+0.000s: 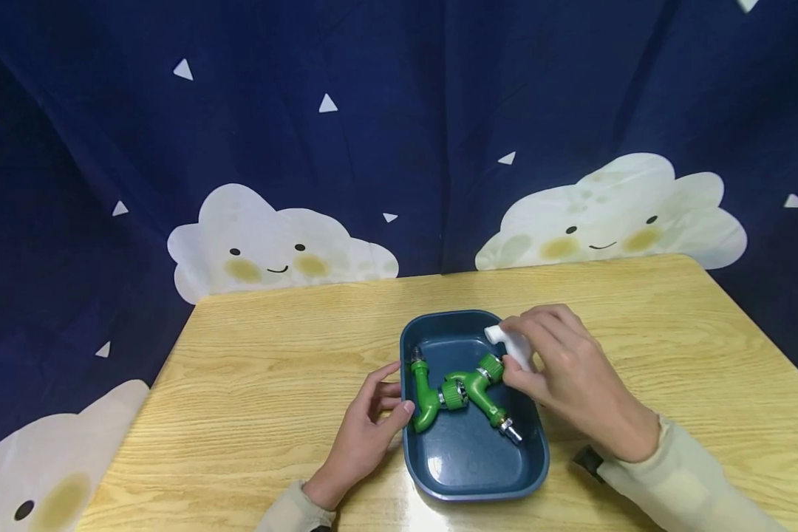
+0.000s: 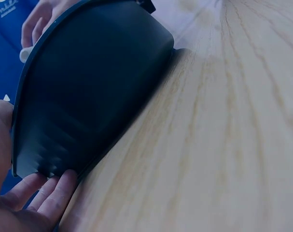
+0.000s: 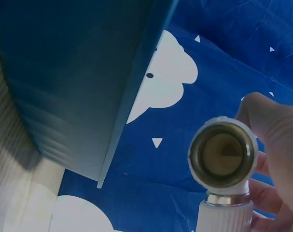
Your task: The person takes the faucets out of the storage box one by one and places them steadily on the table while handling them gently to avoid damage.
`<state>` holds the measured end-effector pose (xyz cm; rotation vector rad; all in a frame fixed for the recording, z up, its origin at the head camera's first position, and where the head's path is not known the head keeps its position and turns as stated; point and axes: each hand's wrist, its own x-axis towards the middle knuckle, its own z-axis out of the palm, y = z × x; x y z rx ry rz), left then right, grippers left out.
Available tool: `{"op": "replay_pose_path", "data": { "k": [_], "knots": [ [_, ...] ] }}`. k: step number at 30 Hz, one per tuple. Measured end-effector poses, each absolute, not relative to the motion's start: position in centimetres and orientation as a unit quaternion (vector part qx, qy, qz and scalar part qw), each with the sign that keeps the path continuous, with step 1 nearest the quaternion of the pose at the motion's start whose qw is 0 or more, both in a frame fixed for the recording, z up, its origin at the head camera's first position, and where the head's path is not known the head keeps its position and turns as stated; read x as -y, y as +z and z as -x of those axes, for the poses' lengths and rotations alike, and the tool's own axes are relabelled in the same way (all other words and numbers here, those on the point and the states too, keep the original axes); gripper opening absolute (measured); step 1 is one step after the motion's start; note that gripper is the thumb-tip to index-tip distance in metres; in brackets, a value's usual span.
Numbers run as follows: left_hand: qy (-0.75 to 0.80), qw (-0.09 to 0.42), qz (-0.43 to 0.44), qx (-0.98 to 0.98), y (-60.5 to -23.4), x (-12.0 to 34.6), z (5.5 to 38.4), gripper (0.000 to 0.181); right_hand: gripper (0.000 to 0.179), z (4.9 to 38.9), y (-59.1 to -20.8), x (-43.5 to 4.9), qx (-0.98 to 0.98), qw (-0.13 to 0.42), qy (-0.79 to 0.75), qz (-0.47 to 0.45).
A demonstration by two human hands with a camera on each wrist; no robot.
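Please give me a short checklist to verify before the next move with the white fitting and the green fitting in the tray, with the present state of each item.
1. Right hand grips the white fitting: ok.
2. Left hand steadies the tray at its left wall: ok.
3. Green fitting lies inside the tray: ok.
4. White fitting's open end is unblocked, as the right wrist view shows: ok.
5. White fitting is seated on the green fitting's end: cannot tell, the fingers cover the joint.
6. Tray sits flat on the table: ok.
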<state>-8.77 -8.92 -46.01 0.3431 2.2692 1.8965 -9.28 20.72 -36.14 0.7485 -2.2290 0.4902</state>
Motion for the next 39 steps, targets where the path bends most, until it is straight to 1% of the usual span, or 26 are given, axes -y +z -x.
{"op": "replay_pose_path", "data": {
  "k": [17, 30, 39],
  "knots": [
    [0.634, 0.085, -0.113, -0.760, -45.7, 8.9, 8.7, 0.059, 0.036, 9.9, -36.0, -21.5, 0.865, 0.368, 0.188, -0.284],
    [0.634, 0.084, -0.110, -0.761, -45.8, 8.9, 8.7, 0.059, 0.035, 10.0, -36.3, -21.9, 0.881, 0.345, 0.201, -0.253],
    [0.634, 0.085, -0.109, -0.761, -45.9, 8.9, 8.7, 0.059, 0.038, 10.3, -36.4, -22.2, 0.880, 0.348, 0.199, -0.254]
  ]
}}
